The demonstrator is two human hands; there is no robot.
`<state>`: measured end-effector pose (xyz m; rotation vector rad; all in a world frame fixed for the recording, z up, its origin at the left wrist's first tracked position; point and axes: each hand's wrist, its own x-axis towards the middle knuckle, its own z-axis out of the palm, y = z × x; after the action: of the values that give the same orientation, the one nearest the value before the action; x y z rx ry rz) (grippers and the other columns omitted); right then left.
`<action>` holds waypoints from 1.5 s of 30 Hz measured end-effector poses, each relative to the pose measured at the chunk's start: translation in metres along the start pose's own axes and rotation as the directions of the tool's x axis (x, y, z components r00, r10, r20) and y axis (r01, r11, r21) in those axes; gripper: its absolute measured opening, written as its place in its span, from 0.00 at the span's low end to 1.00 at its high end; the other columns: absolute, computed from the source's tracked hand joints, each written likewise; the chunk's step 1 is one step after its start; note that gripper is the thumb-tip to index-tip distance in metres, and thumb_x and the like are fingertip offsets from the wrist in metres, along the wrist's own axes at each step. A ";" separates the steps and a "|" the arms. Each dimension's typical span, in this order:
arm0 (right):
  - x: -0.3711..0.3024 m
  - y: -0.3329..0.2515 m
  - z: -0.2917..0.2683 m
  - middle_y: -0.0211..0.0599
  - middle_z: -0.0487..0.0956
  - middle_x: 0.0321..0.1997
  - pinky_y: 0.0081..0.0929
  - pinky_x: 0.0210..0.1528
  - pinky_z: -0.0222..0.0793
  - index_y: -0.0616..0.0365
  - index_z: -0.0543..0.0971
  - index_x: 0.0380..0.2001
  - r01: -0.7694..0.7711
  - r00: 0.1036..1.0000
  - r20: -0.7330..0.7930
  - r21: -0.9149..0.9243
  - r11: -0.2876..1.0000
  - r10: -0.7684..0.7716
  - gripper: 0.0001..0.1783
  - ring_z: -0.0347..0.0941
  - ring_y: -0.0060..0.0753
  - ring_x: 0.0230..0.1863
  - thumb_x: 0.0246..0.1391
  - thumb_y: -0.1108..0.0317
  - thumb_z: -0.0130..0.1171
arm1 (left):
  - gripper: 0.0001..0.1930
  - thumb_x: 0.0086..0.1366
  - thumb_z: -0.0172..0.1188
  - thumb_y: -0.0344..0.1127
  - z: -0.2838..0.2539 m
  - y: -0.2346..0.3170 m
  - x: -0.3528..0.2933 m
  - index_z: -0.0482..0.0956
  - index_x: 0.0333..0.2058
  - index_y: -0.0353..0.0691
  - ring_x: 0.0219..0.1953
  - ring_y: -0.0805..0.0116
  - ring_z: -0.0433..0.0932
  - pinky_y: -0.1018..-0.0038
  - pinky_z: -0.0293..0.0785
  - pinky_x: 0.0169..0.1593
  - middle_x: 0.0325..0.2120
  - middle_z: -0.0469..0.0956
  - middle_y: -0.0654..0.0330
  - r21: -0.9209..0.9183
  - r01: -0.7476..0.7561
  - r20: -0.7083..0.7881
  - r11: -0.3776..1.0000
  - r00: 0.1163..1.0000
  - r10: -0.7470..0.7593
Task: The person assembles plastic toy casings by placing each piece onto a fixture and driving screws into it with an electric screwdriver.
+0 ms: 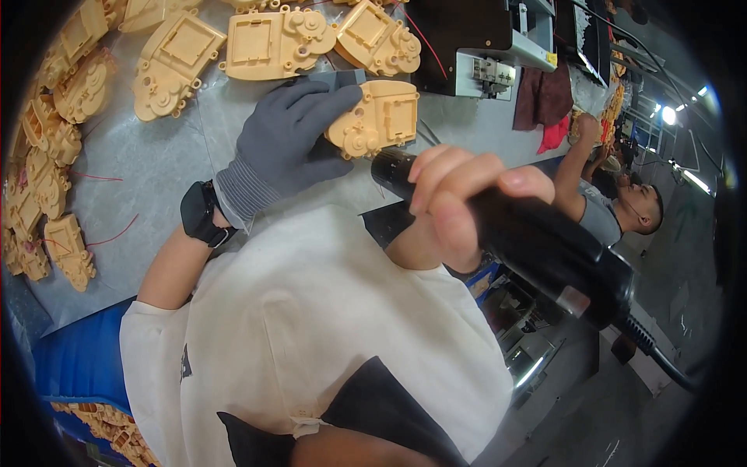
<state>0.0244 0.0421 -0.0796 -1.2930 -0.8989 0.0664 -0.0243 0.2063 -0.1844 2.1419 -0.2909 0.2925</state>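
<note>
My left hand (pixel 292 136), in a grey knit glove, grips a tan plastic gear housing (pixel 377 118) and holds it on the grey table (pixel 148 163). A black watch (pixel 201 214) sits on that wrist. My bare right hand (pixel 459 198) is wrapped round a black electric screwdriver (pixel 537 245), whose front end points at the housing's lower edge. The tool's cable (pixel 661 362) trails off to the lower right. My white shirt fills the lower middle of the view.
Several more tan housings (pixel 268 43) lie along the table's far side and in a heap at the left (pixel 47 171), some with red wires. A blue crate (pixel 78 366) of parts is at the lower left. A black-and-white machine (pixel 486 47) stands behind. Another person (pixel 615 206) works at the right.
</note>
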 end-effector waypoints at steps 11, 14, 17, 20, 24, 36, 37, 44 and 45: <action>-0.005 0.003 0.005 0.42 0.70 0.25 0.30 0.23 0.66 0.59 0.57 0.45 0.029 1.000 -0.011 -0.040 0.999 -0.029 0.29 0.66 0.32 0.18 0.40 0.90 0.52 | 0.38 0.42 0.67 0.45 0.000 -0.001 0.001 0.65 0.55 0.46 0.48 0.58 0.70 0.64 0.64 0.51 0.41 0.74 0.59 0.028 0.001 -0.008 1.000 1.000 -0.001; -0.004 0.005 0.010 0.43 0.70 0.25 0.31 0.23 0.65 0.59 0.57 0.45 0.046 0.999 -0.012 -0.053 0.998 -0.047 0.29 0.66 0.33 0.19 0.39 0.91 0.52 | 0.40 0.41 0.68 0.45 -0.001 -0.003 0.001 0.65 0.54 0.41 0.50 0.55 0.68 0.64 0.63 0.52 0.45 0.72 0.55 0.011 0.011 0.037 1.000 0.999 -0.012; -0.004 0.006 0.013 0.43 0.70 0.25 0.31 0.23 0.65 0.59 0.57 0.44 0.025 1.000 -0.015 -0.069 0.997 -0.026 0.30 0.66 0.33 0.19 0.38 0.91 0.53 | 0.40 0.41 0.67 0.45 0.000 -0.003 -0.001 0.65 0.55 0.40 0.50 0.54 0.68 0.64 0.63 0.52 0.45 0.72 0.55 -0.024 0.006 0.038 1.000 0.999 -0.005; -0.005 0.007 0.014 0.44 0.70 0.25 0.31 0.23 0.65 0.60 0.57 0.43 0.027 0.999 -0.022 -0.066 0.997 -0.029 0.29 0.66 0.33 0.19 0.38 0.91 0.53 | 0.40 0.41 0.67 0.45 -0.001 -0.002 -0.002 0.64 0.55 0.41 0.50 0.54 0.68 0.63 0.63 0.52 0.45 0.72 0.55 -0.035 0.020 0.047 0.999 0.999 -0.018; -0.006 0.008 0.014 0.43 0.70 0.24 0.30 0.23 0.66 0.60 0.57 0.42 0.001 0.999 -0.051 -0.064 0.998 -0.004 0.28 0.67 0.33 0.18 0.38 0.92 0.54 | 0.41 0.42 0.67 0.46 0.000 -0.002 -0.002 0.64 0.56 0.41 0.51 0.54 0.67 0.63 0.62 0.53 0.46 0.72 0.55 -0.003 0.005 0.039 1.000 0.999 -0.005; -0.010 -0.008 -0.019 0.34 0.67 0.18 0.33 0.25 0.66 0.56 0.58 0.52 -0.031 0.846 -0.531 0.044 0.999 0.050 0.25 0.65 0.29 0.16 0.50 0.69 0.49 | 0.39 0.42 0.68 0.44 0.003 -0.005 0.003 0.65 0.55 0.42 0.52 0.55 0.67 0.64 0.62 0.54 0.48 0.71 0.56 0.021 0.013 0.021 1.000 1.000 -0.013; -0.007 -0.015 -0.036 0.34 0.67 0.18 0.33 0.26 0.66 0.56 0.58 0.53 0.030 0.846 -0.533 0.028 0.999 -0.011 0.26 0.65 0.29 0.17 0.52 0.64 0.49 | 0.39 0.42 0.68 0.44 0.003 -0.003 -0.001 0.65 0.55 0.42 0.52 0.55 0.67 0.64 0.62 0.54 0.48 0.71 0.56 0.024 0.019 0.034 1.000 0.999 -0.020; 0.041 -0.021 -0.143 0.37 0.71 0.21 0.31 0.31 0.68 0.58 0.62 0.50 -0.103 0.865 -0.501 -0.156 0.982 0.012 0.23 0.68 0.32 0.20 0.53 0.61 0.51 | 0.39 0.40 0.69 0.41 0.000 0.002 0.001 0.66 0.54 0.41 0.51 0.54 0.67 0.63 0.62 0.54 0.47 0.72 0.55 0.038 -0.003 0.005 0.999 1.000 0.003; 0.047 -0.022 -0.147 0.37 0.72 0.21 0.31 0.31 0.68 0.58 0.63 0.49 -0.132 0.861 -0.506 -0.135 0.982 0.047 0.22 0.69 0.33 0.20 0.51 0.64 0.53 | 0.39 0.39 0.69 0.41 -0.001 0.003 0.000 0.67 0.53 0.40 0.51 0.54 0.68 0.63 0.63 0.54 0.46 0.72 0.54 0.018 0.014 0.014 1.000 1.000 -0.014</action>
<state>0.1352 -0.0579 -0.0358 -1.4158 -0.3982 -0.2701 -0.0252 0.2053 -0.1812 2.1634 -0.2822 0.2727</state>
